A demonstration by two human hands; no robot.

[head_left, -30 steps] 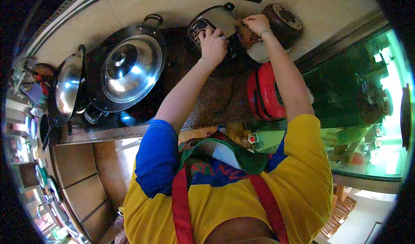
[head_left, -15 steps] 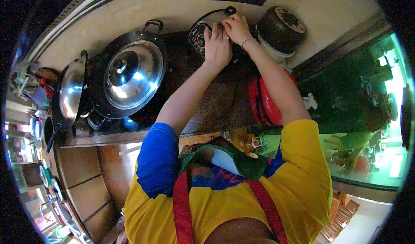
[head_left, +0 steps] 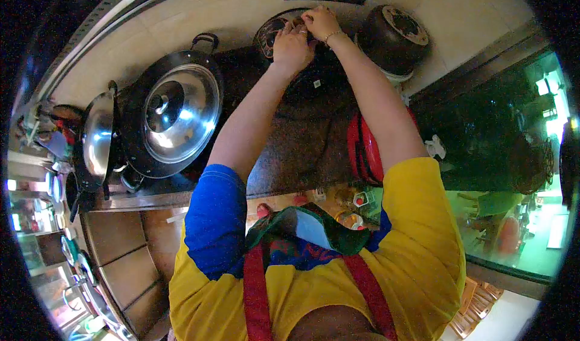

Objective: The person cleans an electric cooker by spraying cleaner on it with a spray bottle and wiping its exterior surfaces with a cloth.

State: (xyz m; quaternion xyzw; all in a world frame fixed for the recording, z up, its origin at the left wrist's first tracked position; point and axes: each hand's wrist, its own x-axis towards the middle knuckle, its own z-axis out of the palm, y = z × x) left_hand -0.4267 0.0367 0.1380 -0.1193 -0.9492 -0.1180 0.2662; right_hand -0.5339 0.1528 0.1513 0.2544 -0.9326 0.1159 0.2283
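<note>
At the back of the counter is a dark round appliance or pot (head_left: 266, 37) with a light pattern on top, partly covered by my hands. My left hand (head_left: 292, 50) lies over its right side, fingers stretched out and apart. Just beside it, my right hand (head_left: 322, 23) has its fingers bent together at the same spot. Whatever lies between those fingertips is too small and dark to make out. A small white square (head_left: 317, 83) shows on a dark surface below my hands.
A large black wok (head_left: 208, 117) with a shiny metal lid (head_left: 196, 102) stands left, beside another lidded pan (head_left: 98, 132). A dark patterned pot (head_left: 386, 42) is right of my hands. Below my right forearm sits a red object (head_left: 368, 144); green glass (head_left: 471, 135) lies further right.
Both hands have shifted left and slightly up, further over the dark patterned object. The black part that showed above my right hand is now hidden. The whole view has shifted slightly.
</note>
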